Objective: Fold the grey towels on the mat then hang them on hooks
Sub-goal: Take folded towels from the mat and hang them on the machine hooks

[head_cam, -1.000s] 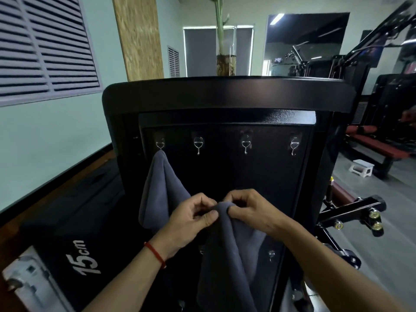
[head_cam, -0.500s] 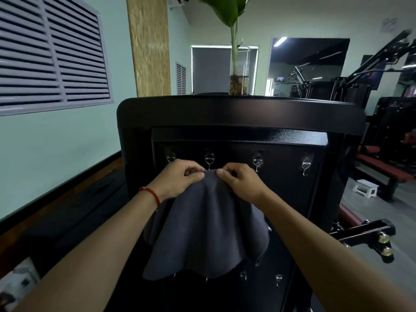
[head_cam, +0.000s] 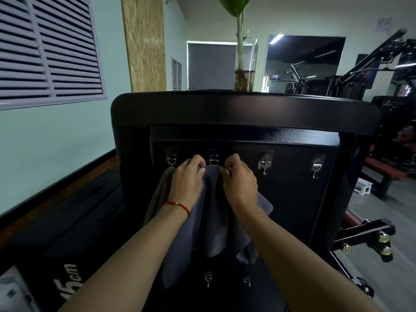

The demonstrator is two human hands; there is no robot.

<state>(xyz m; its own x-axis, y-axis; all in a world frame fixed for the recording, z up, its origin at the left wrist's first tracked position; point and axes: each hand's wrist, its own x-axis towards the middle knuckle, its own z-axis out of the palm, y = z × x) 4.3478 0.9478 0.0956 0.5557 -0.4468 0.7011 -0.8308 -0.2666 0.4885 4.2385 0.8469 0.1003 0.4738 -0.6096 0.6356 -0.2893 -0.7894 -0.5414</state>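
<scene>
A grey towel (head_cam: pixel 216 212) hangs from both my hands against the black panel (head_cam: pixel 292 199). My left hand (head_cam: pixel 188 179) and my right hand (head_cam: pixel 239 179) each pinch its top edge, one on either side of the second metal hook (head_cam: pixel 213 159) in the upper row. The towel's top edge sits just below that hook. Another grey towel (head_cam: pixel 157 194) hangs from the first hook (head_cam: pixel 171 159) at the left, mostly hidden behind my left hand and the held towel. The third hook (head_cam: pixel 265 164) and fourth hook (head_cam: pixel 317 168) are bare.
Two small hooks (head_cam: pixel 207 278) sit lower on the panel. A glass vase with a plant (head_cam: pixel 245 70) stands on top of the black unit. A black 15 cm box (head_cam: pixel 56 255) lies at the lower left. Gym machines and a white step stool (head_cam: pixel 362 188) stand at the right.
Both hands have lifted the grey towel from waist height up to the upper row of hooks, and the top edge has come close under the second hook.
</scene>
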